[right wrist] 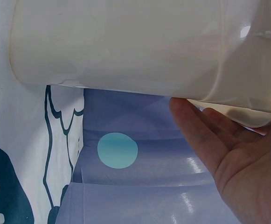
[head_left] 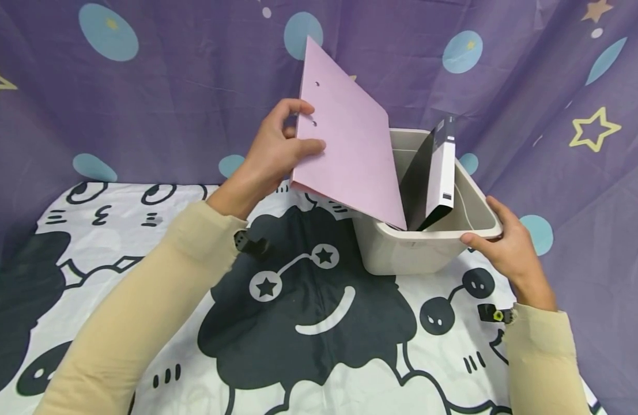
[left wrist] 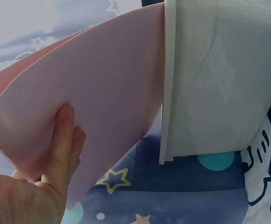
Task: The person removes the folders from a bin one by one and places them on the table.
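My left hand (head_left: 279, 141) pinches the left edge of a pink folder (head_left: 350, 138), thumb on its near face beside two small holes. The folder leans at a slant, its lower right corner at the front rim of an off-white plastic bin (head_left: 407, 253). Inside the bin, a black-and-white binder (head_left: 440, 178) stands tilted, its top above the rim. At the bin's front right corner, my right hand (head_left: 513, 256) grips the rim. In the right wrist view, the fingers (right wrist: 198, 135) lie against the bin's outer wall. The folder hides part of the bin's left side.
A white and black cartoon-print cloth (head_left: 308, 346) covers the surface under the bin. Behind hangs a purple curtain (head_left: 194, 86) with stars and blue spots, close to the bin's back. Small dark devices (head_left: 251, 245) are worn at both wrists.
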`<state>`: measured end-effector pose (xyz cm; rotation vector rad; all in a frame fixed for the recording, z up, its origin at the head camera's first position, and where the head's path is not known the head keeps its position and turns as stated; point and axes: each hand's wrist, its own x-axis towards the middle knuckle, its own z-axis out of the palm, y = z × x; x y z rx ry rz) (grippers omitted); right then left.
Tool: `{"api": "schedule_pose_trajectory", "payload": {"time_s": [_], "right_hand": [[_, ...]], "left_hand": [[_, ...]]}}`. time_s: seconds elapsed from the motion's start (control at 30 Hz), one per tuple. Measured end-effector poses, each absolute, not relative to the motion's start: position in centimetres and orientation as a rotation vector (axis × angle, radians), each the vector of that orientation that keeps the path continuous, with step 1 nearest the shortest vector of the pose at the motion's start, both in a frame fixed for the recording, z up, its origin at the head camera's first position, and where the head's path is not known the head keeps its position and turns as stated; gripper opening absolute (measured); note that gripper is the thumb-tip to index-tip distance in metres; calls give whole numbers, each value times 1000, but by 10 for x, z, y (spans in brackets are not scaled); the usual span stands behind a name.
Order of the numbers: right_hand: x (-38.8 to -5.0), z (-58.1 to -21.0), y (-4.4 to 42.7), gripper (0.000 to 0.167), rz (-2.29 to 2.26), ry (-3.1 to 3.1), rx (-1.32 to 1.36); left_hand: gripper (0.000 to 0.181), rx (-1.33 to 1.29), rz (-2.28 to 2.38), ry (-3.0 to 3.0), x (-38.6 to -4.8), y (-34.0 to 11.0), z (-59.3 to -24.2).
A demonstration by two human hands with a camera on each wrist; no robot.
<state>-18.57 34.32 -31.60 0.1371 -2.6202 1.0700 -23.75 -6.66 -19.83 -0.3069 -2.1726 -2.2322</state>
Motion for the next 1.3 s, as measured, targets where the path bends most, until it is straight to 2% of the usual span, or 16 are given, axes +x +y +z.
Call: {"api": "schedule_pose_trajectory", "payload": {"time_s": [1.3], "right_hand": [[-186,-319,347,90,1050,-2599,141]], "left_hand": [[52,-244,-2385,-1886,-216,-91,-225]]}}
